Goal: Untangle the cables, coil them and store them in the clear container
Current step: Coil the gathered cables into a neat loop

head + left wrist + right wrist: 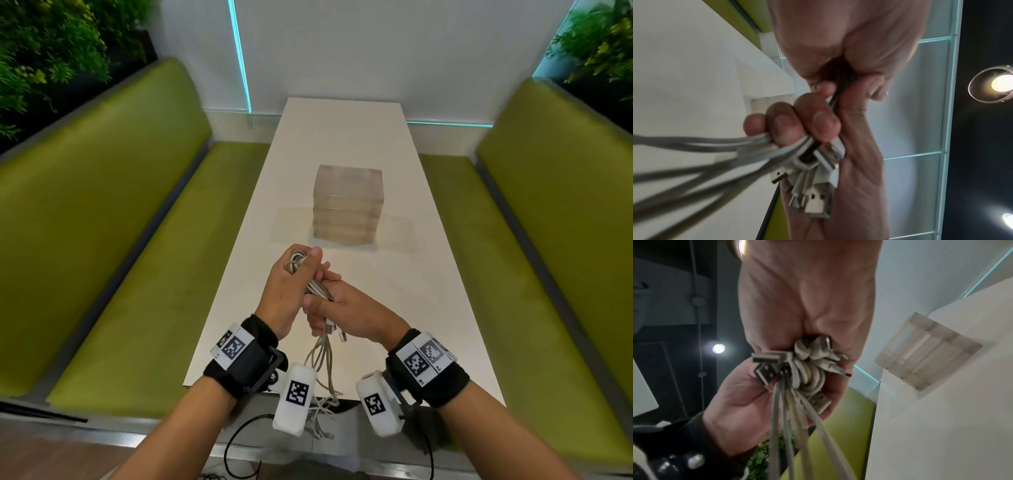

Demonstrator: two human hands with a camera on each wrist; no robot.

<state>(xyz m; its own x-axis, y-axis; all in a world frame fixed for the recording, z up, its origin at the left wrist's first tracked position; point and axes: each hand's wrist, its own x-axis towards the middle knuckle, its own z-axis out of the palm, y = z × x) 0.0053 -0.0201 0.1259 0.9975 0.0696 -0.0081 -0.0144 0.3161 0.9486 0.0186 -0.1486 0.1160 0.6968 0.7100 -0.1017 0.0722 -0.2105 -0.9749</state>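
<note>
Cables (318,291), bunched at lower centre of the head view, are clutched by the left hand (287,291) and right hand (349,313); coiling looks half done, tails dangle, and the clear container (347,205) mid-frame awaits them.

The cables (320,291) are pale grey-white with silver metal plugs, one plug tipped red in the right wrist view; the clear container (347,205) at the frame's centre looks milky beige, banded by faint horizontal lines; the bench (342,137) is plain white. The seats (120,205) at left and right are olive green; black wrist straps (253,359) carry black-and-white square-patterned tags; teal light strips (241,58) cross the white wall at top.
</note>
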